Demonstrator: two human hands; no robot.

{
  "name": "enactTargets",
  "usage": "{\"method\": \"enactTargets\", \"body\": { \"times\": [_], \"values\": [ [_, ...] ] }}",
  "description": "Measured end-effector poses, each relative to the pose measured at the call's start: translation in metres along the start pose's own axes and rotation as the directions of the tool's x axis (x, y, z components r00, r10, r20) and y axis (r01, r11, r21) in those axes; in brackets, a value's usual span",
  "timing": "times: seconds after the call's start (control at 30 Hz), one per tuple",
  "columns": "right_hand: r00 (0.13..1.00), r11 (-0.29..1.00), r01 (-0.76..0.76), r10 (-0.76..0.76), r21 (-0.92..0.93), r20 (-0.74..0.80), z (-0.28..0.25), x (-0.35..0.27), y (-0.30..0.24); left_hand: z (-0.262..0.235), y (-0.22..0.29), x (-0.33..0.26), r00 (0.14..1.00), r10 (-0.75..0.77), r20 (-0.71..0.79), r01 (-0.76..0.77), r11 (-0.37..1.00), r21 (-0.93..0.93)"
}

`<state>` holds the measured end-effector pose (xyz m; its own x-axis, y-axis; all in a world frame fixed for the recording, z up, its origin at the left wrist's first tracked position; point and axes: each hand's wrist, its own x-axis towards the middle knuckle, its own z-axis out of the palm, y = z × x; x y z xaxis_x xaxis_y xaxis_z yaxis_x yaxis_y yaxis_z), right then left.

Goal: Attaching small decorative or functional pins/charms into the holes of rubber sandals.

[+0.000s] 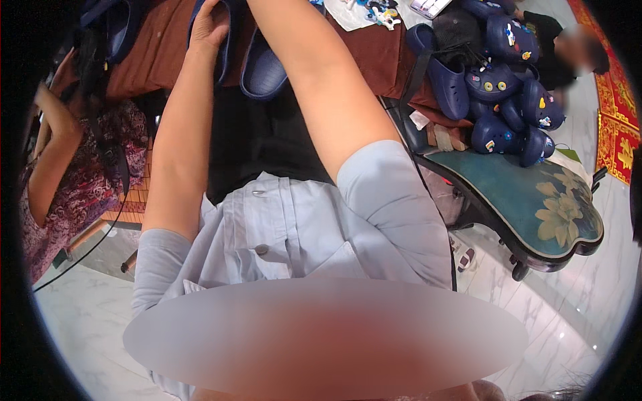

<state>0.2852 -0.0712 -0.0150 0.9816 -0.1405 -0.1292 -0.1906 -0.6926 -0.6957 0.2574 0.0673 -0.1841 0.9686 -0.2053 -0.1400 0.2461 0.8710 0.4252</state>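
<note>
My left hand (211,25) is at the top edge, closed on a navy blue foam clog (228,47). The thumb shows inside the clog's edge; the upper part of the clog is cut off by the frame. My right forearm (304,43) reaches up and out past the top edge, so my right hand cannot be seen. A second navy clog (263,72), its inner sole facing up, lies between my arms at the near edge of the brown-covered table (164,47).
Navy clogs with small charms (493,85) are piled at right, beside a green flower-patterned chair seat (535,200). Loose charms (382,15) lie on a white sheet near a phone (429,7). A person's arm (57,127) shows at left; another person (545,53) is far right.
</note>
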Motion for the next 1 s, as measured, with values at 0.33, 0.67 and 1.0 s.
{"method": "enactTargets", "body": {
  "times": [0.33, 0.67, 1.0],
  "values": [
    [0.975, 0.972, -0.222, 0.220, 0.081, 0.036, -0.007, 0.046, 0.042, 0.031, -0.042, 0.009, 0.995, -0.081, 0.066, 0.076, 0.994, 0.074],
    [0.978, 0.944, -0.207, 0.189, 0.257, 0.092, 0.004, 0.040, 0.016, 0.028, -0.024, -0.016, 0.999, -0.050, 0.010, 0.049, 0.993, 0.105],
    [0.986, 1.000, -0.009, 0.013, -0.022, 0.168, 0.051, 0.059, 0.022, -0.009, -0.010, -0.008, 0.999, 0.002, 0.040, -0.003, 1.000, 0.026]
  ]
}}
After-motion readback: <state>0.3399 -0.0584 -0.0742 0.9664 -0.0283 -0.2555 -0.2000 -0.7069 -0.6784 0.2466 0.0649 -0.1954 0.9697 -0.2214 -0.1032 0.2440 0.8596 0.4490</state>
